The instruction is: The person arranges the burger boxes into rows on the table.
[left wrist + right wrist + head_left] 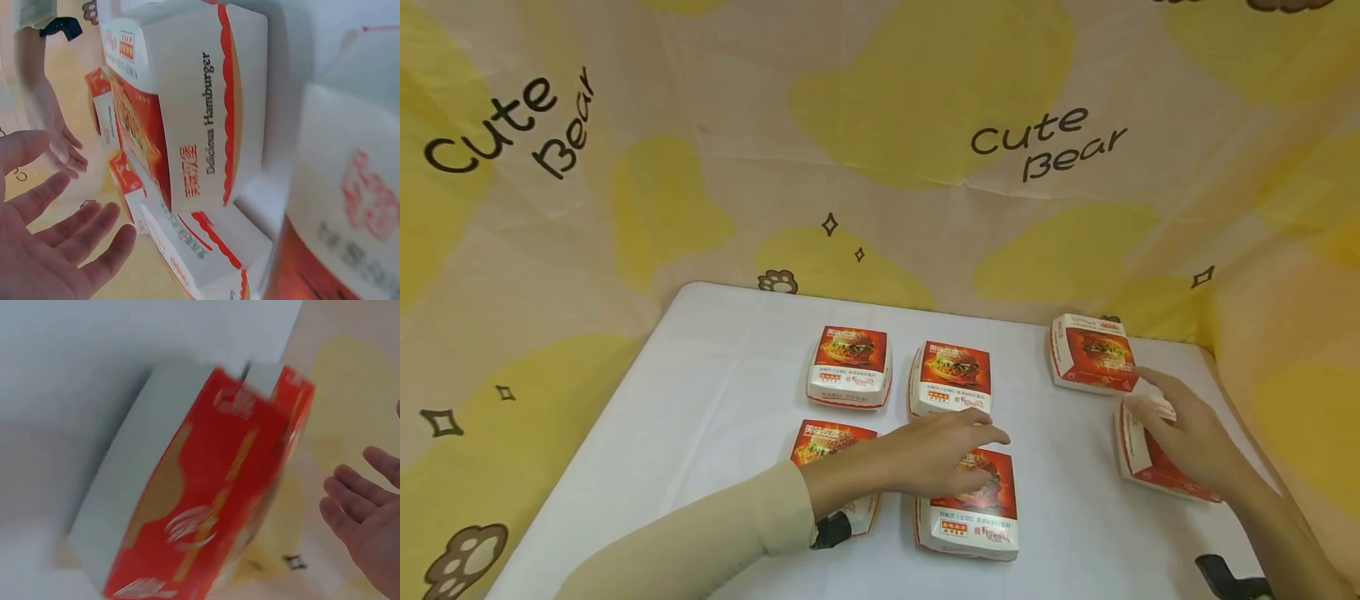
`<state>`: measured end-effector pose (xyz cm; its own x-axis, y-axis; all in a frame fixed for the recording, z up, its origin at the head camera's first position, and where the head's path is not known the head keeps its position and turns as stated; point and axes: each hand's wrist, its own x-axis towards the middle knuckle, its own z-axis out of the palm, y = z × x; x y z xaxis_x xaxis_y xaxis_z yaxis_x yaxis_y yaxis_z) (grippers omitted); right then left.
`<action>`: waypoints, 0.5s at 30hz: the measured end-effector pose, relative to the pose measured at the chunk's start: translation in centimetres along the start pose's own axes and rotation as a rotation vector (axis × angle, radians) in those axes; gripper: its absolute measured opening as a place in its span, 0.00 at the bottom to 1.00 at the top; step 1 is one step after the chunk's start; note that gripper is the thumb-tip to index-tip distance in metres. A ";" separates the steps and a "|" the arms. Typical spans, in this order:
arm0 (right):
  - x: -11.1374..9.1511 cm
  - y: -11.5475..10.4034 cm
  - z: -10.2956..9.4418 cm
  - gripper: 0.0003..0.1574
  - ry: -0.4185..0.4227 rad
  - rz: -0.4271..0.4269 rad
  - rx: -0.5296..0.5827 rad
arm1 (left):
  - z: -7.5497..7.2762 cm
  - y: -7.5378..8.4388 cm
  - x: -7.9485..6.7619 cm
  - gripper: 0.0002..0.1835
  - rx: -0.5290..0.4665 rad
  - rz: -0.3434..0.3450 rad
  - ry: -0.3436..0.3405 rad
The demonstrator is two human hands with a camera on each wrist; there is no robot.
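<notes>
Where burger boxes (852,367) stand in rows at lower centre, presumably for neatness, I see the left hand (943,450) loose-fingered over one; the right hand (1187,433), also ungripping, over the lower-right box (1161,467).

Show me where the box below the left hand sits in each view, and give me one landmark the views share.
Head: lower middle; the left hand partly covers the box.
Left wrist: the large box at upper centre, marked "Delicious Hamburger".
Right wrist: not in it.
Shared landmark: the right hand, at the right in head, upper left in left wrist, right edge in right wrist.
</notes>
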<state>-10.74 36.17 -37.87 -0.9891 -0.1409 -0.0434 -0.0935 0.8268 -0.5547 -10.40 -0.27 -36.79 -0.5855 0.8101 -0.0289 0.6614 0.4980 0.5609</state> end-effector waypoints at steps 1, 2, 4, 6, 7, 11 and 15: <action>0.0 0.8 -0.3 0.41 0.003 0.030 -0.006 | 0.1 0.1 0.2 0.24 -0.009 0.001 0.001; 0.0 1.6 -0.5 0.41 0.004 0.050 -0.004 | 0.2 0.2 0.3 0.25 -0.019 0.002 0.004; 0.0 2.9 -0.8 0.42 -0.002 0.101 0.004 | 0.4 0.5 0.6 0.26 -0.045 -0.004 0.007; -0.2 4.1 -1.1 0.43 -0.010 0.158 0.017 | 0.6 0.7 0.9 0.28 -0.066 -0.010 0.016; -0.3 4.6 -1.2 0.44 -0.011 0.182 0.028 | 0.8 0.9 1.0 0.30 -0.081 -0.016 0.020; -0.5 5.9 -1.5 0.47 -0.016 0.260 0.036 | 1.4 1.5 1.5 0.36 -0.139 -0.056 0.042; -0.5 6.8 -1.5 0.46 -0.018 0.268 0.057 | 2.1 2.0 1.9 0.40 -0.198 -0.087 0.068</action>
<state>-11.06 42.66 -40.41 -0.9755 0.0684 -0.2092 0.1781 0.8037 -0.5677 -9.19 2.90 -37.42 -0.6711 0.7407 -0.0318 0.5063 0.4893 0.7101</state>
